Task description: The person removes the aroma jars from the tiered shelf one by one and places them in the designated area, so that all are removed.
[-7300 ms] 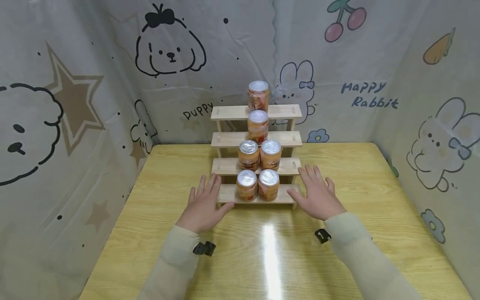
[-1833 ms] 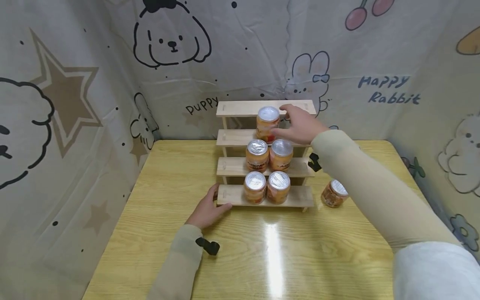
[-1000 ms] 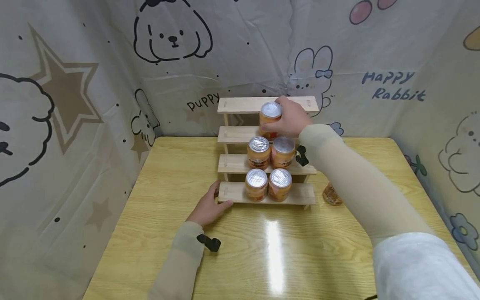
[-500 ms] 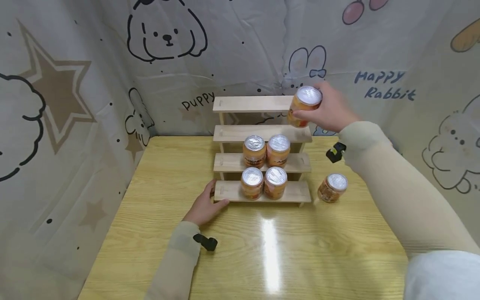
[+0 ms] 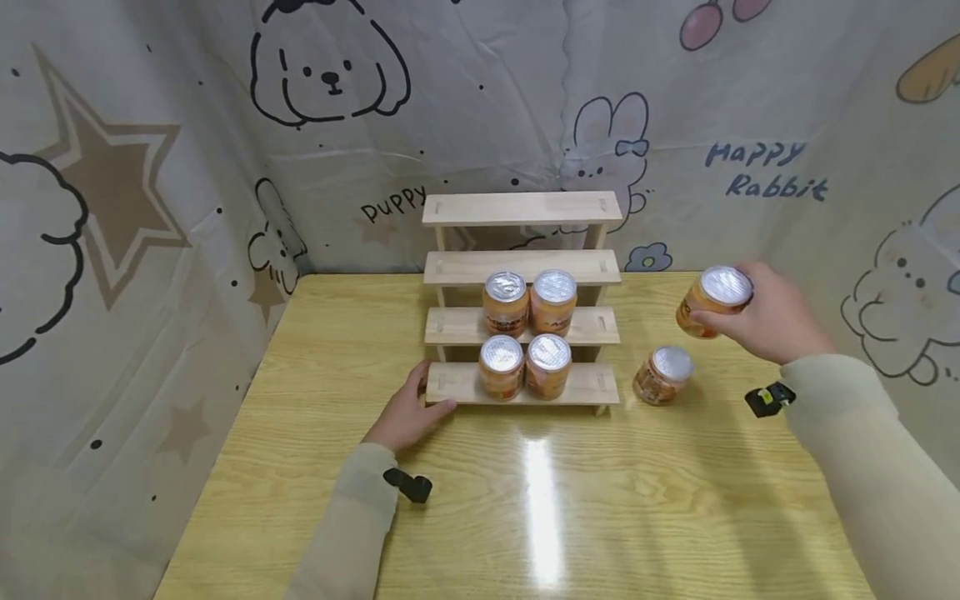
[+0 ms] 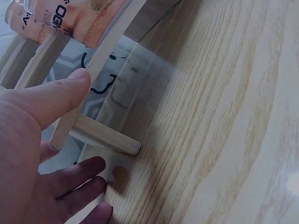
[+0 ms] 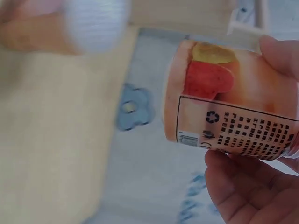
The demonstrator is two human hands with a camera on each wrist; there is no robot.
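A four-tier wooden display stand (image 5: 522, 267) holds two orange cans with silver lids (image 5: 506, 303) on its second tier from the bottom and two more cans (image 5: 502, 367) on the lowest. My left hand (image 5: 405, 413) holds the left end of the lowest tier, thumb on the front edge of the board (image 6: 105, 56) in the left wrist view, other fingers partly hidden. Out to the right, my right hand (image 5: 776, 315) grips a can (image 5: 712, 302), thumb and fingers on opposite sides. In the right wrist view, the printed side of this can (image 7: 233, 102) shows.
Another can (image 5: 663, 375) stands on the wooden table (image 5: 600, 500) just right of the stand. A printed cloth (image 5: 480, 100) encloses the table at the back and sides.
The upper can has left the third tier in my right hand and moved right, over the table. Earlier, the top can went from its tier to the table. My left hand stays at the stand.
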